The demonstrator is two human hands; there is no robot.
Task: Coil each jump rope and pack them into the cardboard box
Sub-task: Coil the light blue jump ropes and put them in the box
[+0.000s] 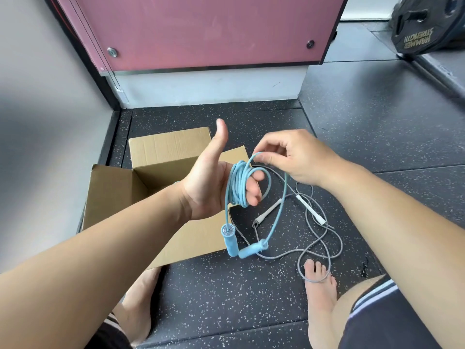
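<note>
Your light-blue jump rope (237, 183) is coiled round your left hand (208, 182), both handles dangling. Grey jump rope (310, 209), white handles, lies tangled right of the open brown cardboard box (161, 149); contents unclear.

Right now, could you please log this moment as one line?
left hand: wound with blue rope; right hand: pinches its loop; grey rope: floor; box: open

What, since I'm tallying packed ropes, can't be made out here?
Head view:
cardboard box interior: left hand and forearm cover most of it; contents unknown.
blue rope coil count: loops overlap.
grey rope: right hand hides a stretch.
weight plate: cut off by the top-right edge.
</note>
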